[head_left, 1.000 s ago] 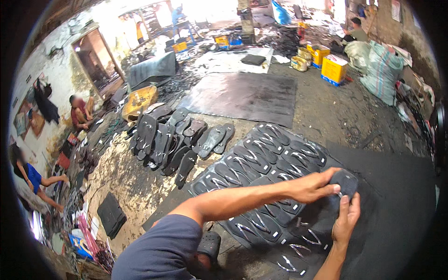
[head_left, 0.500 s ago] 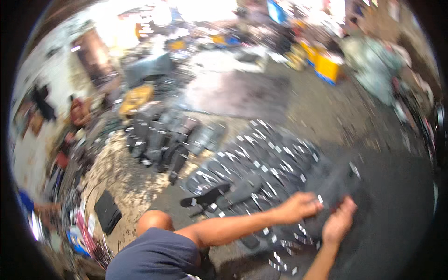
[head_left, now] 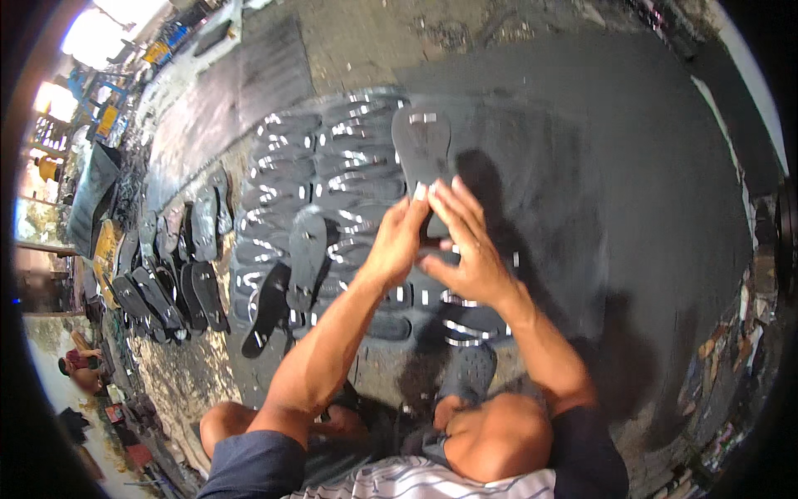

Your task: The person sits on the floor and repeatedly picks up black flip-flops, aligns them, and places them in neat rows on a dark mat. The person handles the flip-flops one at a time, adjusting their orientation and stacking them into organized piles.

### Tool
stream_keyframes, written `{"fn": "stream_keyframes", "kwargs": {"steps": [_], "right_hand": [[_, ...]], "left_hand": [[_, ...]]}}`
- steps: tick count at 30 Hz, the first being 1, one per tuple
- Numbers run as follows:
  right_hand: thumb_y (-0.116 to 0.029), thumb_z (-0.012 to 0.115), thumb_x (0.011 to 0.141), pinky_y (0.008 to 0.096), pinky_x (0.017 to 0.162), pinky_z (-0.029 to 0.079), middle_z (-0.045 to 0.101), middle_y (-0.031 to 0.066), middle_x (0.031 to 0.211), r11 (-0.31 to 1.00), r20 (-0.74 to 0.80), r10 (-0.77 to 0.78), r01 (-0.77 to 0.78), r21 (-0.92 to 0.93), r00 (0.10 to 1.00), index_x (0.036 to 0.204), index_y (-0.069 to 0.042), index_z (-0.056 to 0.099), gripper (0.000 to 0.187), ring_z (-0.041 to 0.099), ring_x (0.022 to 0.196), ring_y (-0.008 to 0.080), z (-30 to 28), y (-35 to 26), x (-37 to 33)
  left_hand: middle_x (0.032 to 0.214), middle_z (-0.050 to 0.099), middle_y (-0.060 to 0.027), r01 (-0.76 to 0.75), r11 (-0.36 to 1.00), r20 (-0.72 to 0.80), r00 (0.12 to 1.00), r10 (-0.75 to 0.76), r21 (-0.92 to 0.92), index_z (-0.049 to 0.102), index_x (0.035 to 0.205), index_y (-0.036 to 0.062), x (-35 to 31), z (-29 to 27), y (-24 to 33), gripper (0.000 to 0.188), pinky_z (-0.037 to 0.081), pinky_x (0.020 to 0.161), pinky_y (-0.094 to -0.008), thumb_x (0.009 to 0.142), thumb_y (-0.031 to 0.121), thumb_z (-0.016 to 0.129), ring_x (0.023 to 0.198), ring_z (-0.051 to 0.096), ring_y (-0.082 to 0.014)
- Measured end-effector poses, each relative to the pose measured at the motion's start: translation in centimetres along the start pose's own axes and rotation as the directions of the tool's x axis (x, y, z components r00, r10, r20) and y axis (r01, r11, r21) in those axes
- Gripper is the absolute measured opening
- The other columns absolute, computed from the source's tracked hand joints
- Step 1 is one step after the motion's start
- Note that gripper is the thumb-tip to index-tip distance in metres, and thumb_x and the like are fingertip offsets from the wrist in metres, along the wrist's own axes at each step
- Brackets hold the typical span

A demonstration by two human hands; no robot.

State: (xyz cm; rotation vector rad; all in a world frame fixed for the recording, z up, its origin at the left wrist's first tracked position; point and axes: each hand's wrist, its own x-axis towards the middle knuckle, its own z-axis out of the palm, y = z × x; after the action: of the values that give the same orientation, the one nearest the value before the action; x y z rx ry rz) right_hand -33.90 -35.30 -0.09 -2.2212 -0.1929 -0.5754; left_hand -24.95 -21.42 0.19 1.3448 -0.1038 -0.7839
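My left hand (head_left: 396, 246) is closed on the lower end of a dark grey flip-flop sole (head_left: 422, 143), which is held upward above the mat with a small white patch near its far end. My right hand (head_left: 472, 254) is beside it, fingers stretched toward the sole's lower end and the thumb apart. Whether those fingertips press on the sole is hard to tell. Below and left lie rows of dark flip-flops (head_left: 353, 185) with shiny light strips. Two loose soles rest across them: a grey one (head_left: 307, 249) and a black one (head_left: 268, 309).
A large dark rubber sheet (head_left: 549, 200) spreads under the rows and to the right. More soles (head_left: 170, 287) are piled at the left, near a yellow object (head_left: 105, 249). A shiny dark sheet (head_left: 241, 91) lies at the far left. My bent knees are close below.
My view has swung, so the rows now stand in front of me. The sole is now raised upright in my left hand, where before both hands were at it, blurred, toward the right.
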Motion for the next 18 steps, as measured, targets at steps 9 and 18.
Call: {"fn": "stream_keyframes", "kwargs": {"steps": [9,18], "right_hand": [[-0.009,0.05,0.103,0.039,0.088,0.061,0.054,0.0137,0.124,0.522,-0.038,0.766,-0.586,0.62,0.642,0.148,-0.008,0.036,0.047,0.061,0.106,0.0177,-3.3,11.9,-6.3],[-0.008,0.052,0.103,0.0404,0.089,0.058,0.049,0.0143,0.138,0.505,0.063,0.802,-0.73,0.46,0.594,0.145,-0.01,0.042,0.044,0.057,0.117,0.0208,-0.2,18.3,-9.3]], "left_hand": [[0.114,0.066,-0.0093,0.156,0.957,-0.151,0.981,-0.121,0.245,0.059,0.139,0.0096,4.3,-9.7,-8.2,0.051,0.052,0.09,-0.0346,0.094,0.029,0.074,0.103,0.063,-0.0197],[0.092,0.075,-0.0105,0.16,0.808,-0.23,0.973,-0.031,0.567,0.071,0.111,-0.003,6.4,-8.3,-12.2,0.031,0.058,0.074,-0.0295,0.091,0.02,0.075,0.082,0.071,-0.0157]]}}
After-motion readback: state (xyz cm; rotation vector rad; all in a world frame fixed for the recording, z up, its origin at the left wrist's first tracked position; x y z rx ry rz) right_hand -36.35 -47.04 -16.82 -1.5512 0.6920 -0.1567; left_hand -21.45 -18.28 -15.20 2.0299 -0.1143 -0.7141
